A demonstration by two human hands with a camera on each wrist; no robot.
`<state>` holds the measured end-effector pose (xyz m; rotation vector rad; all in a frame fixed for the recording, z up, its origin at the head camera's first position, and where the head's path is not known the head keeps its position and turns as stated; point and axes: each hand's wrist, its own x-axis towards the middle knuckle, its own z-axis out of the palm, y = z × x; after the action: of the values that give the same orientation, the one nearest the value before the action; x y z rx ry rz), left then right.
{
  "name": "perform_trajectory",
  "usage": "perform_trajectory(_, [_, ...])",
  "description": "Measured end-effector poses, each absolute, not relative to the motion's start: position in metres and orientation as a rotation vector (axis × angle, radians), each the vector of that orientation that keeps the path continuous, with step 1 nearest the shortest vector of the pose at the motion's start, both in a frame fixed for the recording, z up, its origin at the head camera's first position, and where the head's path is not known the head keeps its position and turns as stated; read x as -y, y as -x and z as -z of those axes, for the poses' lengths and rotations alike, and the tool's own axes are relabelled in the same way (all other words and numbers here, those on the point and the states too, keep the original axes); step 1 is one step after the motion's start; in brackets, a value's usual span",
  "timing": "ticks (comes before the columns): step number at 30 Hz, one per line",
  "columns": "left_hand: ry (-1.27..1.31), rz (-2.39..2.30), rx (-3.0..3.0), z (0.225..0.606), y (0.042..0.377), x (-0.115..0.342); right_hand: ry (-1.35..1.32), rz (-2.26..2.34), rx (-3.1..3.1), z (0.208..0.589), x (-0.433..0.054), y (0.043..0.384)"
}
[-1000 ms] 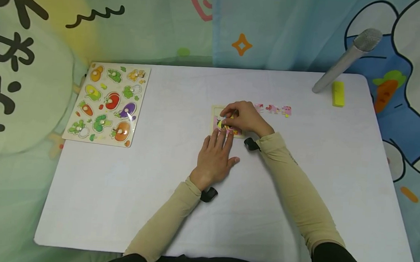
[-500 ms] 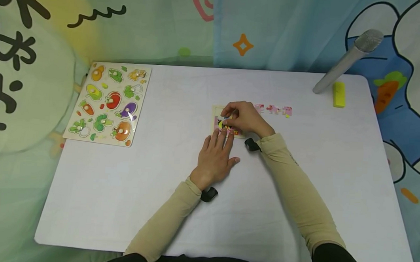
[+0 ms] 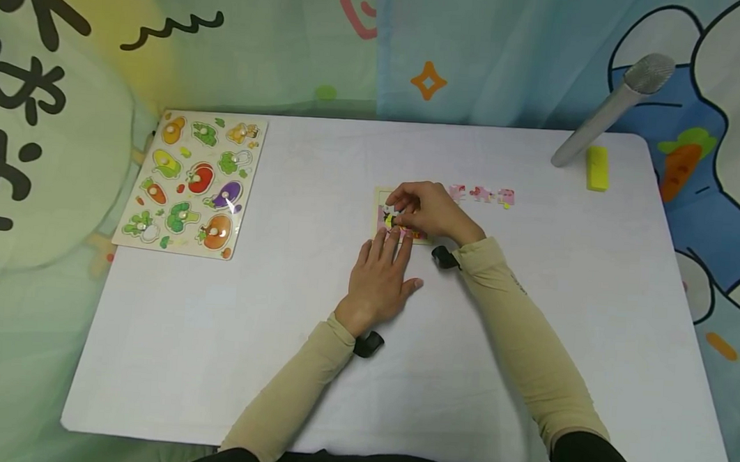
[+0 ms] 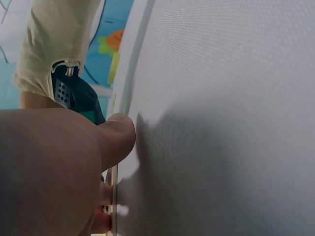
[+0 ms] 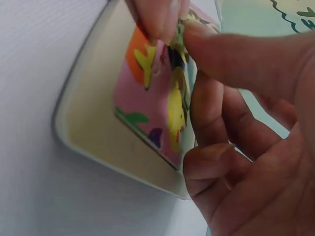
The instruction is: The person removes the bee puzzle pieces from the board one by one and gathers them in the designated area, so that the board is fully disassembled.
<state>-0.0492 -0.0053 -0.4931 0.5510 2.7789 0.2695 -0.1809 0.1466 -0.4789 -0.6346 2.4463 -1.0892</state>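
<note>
At nine o'clock from the small cream round-cornered tray (image 5: pixel 91 110), well apart from it, lies a glossy cream board (image 3: pixel 179 250) with colourful vegetable shapes. The person's left hand (image 3: pixel 376 280) lies at about seven o'clock, its fingers straight and slightly spread, tips over the tray's near edge. The tray sits on the white desk (image 3: pixel 300 367), bearing a pink, orange and yellow picture puzzle (image 5: pixel 140 101). The right hand (image 3: pixel 430 210) comes over it from three o'clock, fingers narrow, apparently pinching a raised puzzle piece (image 5: pixel 181 46) largely hidden by the fingertips.

Should the left fingers ease off, the tray could slide under a push; a tilted piece could jam, or its interlocking edge could lever neighbours loose. Three small pink puzzle pieces (image 3: pixel 481 193) lie between two and three o'clock, near enough for the right hand to knock askew. Farther out, a silver microphone (image 3: pixel 595 121) slants towards two o'clock beside a yellow oblong block (image 3: pixel 597 168).
</note>
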Motion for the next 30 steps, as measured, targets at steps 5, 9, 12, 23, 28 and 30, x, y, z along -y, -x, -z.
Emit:
perform_trajectory(5, [-0.551,-0.262,-2.778,0.493,0.049,0.005,0.619,1.082,-2.490,0.481,-0.147,0.180])
perform_trajectory(9, [-0.549,-0.265,-2.771,0.493,0.048,0.004,0.605,1.084,-2.498,0.481,-0.149,0.179])
perform_trajectory(12, [-0.552,-0.250,-2.775,0.493,0.048,0.004,0.607,1.097,-2.500,0.480,-0.152,0.177])
perform_trajectory(23, [-0.541,-0.232,-2.773,0.494,0.048,0.004,0.553,1.162,-2.556,0.482,-0.181,0.173])
perform_trajectory(28, [-0.539,-0.231,-2.769,0.493,0.048,0.004,0.494,1.225,-2.602,0.481,-0.200,0.171])
perform_trajectory(30, [-0.542,-0.230,-2.771,0.493,0.048,0.004,0.469,1.250,-2.621,0.480,-0.208,0.170])
